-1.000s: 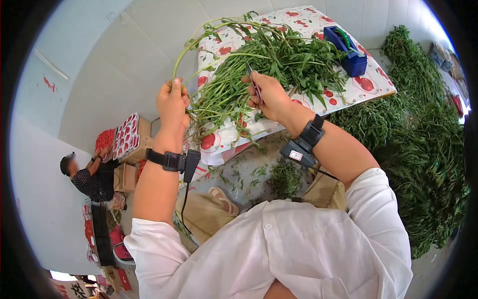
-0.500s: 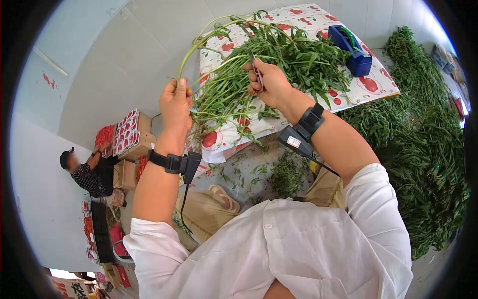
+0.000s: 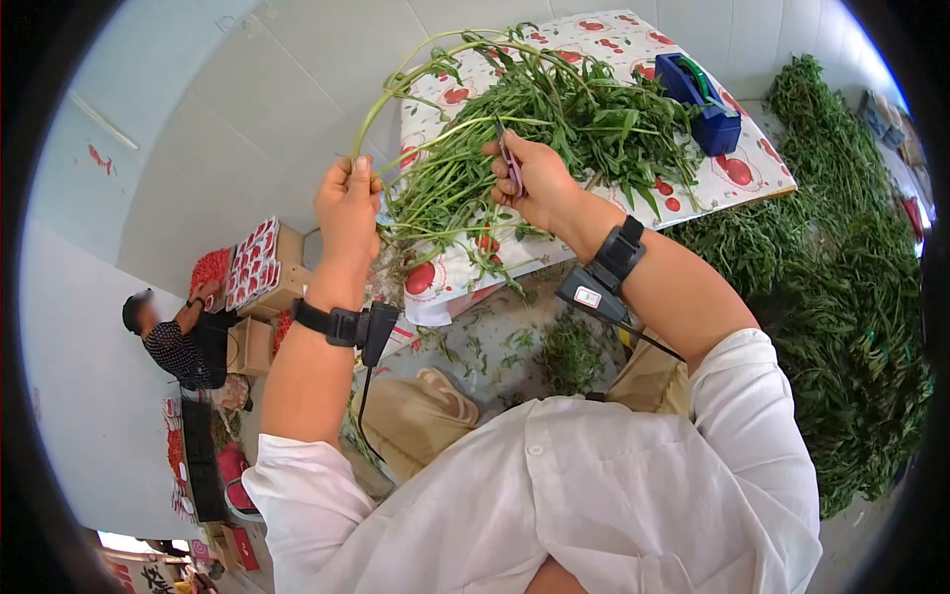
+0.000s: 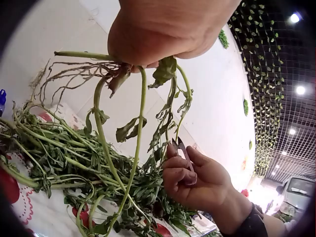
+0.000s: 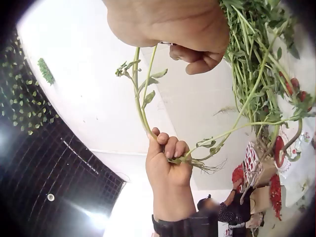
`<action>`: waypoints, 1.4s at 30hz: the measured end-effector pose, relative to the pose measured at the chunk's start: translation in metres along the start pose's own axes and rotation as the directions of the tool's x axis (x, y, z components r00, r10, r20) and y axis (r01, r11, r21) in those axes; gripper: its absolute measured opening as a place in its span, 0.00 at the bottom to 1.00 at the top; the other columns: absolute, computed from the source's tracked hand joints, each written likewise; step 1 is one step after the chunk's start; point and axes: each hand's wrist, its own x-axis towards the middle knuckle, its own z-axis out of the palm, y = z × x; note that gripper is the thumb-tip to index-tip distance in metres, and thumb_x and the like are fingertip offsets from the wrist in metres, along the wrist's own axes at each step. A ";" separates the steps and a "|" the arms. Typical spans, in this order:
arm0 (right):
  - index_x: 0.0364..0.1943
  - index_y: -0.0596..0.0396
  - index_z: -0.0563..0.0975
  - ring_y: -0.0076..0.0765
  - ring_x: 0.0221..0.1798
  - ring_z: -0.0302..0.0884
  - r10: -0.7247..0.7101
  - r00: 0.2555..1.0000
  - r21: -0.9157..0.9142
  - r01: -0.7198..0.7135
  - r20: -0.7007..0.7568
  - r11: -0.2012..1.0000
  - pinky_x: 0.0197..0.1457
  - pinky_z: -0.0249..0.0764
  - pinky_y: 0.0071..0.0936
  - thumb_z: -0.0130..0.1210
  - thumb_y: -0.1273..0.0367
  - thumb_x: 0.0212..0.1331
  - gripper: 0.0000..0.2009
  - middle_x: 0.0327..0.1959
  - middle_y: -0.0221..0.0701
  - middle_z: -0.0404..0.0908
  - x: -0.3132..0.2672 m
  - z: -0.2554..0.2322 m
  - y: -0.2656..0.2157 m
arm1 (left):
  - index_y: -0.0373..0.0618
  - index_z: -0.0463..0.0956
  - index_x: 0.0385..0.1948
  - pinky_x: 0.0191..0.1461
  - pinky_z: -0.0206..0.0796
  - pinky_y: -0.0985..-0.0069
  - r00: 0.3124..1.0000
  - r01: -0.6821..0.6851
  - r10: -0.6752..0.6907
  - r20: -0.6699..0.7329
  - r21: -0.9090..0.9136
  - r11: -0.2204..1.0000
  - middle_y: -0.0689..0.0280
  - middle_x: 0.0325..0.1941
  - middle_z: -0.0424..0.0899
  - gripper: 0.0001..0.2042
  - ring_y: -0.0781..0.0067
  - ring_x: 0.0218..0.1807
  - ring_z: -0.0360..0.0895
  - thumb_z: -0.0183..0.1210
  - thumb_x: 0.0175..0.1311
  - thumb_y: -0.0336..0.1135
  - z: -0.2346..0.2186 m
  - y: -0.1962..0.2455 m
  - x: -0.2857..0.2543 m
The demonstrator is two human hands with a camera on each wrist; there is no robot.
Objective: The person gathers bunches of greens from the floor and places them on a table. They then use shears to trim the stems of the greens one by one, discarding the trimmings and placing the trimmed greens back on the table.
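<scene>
My left hand pinches the root end of several long green stems, held up beside the table's left edge; thin roots hang out of that grip in the left wrist view. The stems arch over a heap of leafy plants on the table. My right hand holds small pinkish snips above the heap. In the left wrist view the blades of the snips stand apart near a thin stem; whether they touch it I cannot tell.
A blue tape dispenser stands on the patterned tablecloth at the right. Plant piles cover the floor to the right. At the far left a seated person works beside boxes.
The left hand has shifted slightly right. The right hand has moved a little, with the snips still in its grip. The table appears slightly farther right in view.
</scene>
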 end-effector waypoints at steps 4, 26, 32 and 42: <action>0.35 0.56 0.69 0.21 0.15 0.52 -0.055 0.997 -0.050 0.052 -0.054 0.997 0.25 0.59 0.24 0.38 0.60 0.65 0.13 0.17 0.23 0.61 0.009 0.000 -0.006 | 0.39 0.72 0.34 0.20 0.50 0.90 1.000 -0.008 0.007 0.030 0.036 0.999 0.71 0.21 0.70 0.08 0.88 0.18 0.59 0.53 0.61 0.35 0.001 -0.002 -0.001; 0.31 0.54 0.70 0.17 0.13 0.51 0.047 0.994 -0.159 -0.031 0.102 0.987 0.19 0.52 0.20 0.45 0.61 0.62 0.11 0.15 0.20 0.59 -0.021 0.028 0.048 | 0.34 0.71 0.46 0.42 0.64 0.80 0.917 0.300 -0.215 0.335 -0.226 0.927 0.64 0.40 0.75 0.15 0.77 0.38 0.71 0.48 0.55 0.21 0.009 -0.013 -0.005; 0.23 0.52 0.70 0.19 0.14 0.55 -0.074 0.997 -0.015 0.075 0.034 0.997 0.19 0.56 0.21 0.51 0.67 0.57 0.08 0.15 0.22 0.62 -0.005 0.036 0.045 | 0.40 0.69 0.50 0.44 0.66 0.78 0.864 0.329 -0.249 0.438 -0.117 0.937 0.67 0.41 0.76 0.16 0.77 0.39 0.73 0.53 0.57 0.24 0.009 -0.021 -0.008; 0.25 0.56 0.70 0.22 0.16 0.59 -0.257 0.965 -0.114 0.250 -0.051 0.962 0.19 0.59 0.21 0.48 0.70 0.57 0.06 0.18 0.25 0.67 0.015 0.037 0.042 | 0.42 0.69 0.49 0.35 0.66 0.79 0.888 0.371 -0.357 0.290 0.008 0.929 0.68 0.37 0.76 0.16 0.78 0.36 0.73 0.56 0.57 0.29 0.020 -0.022 -0.029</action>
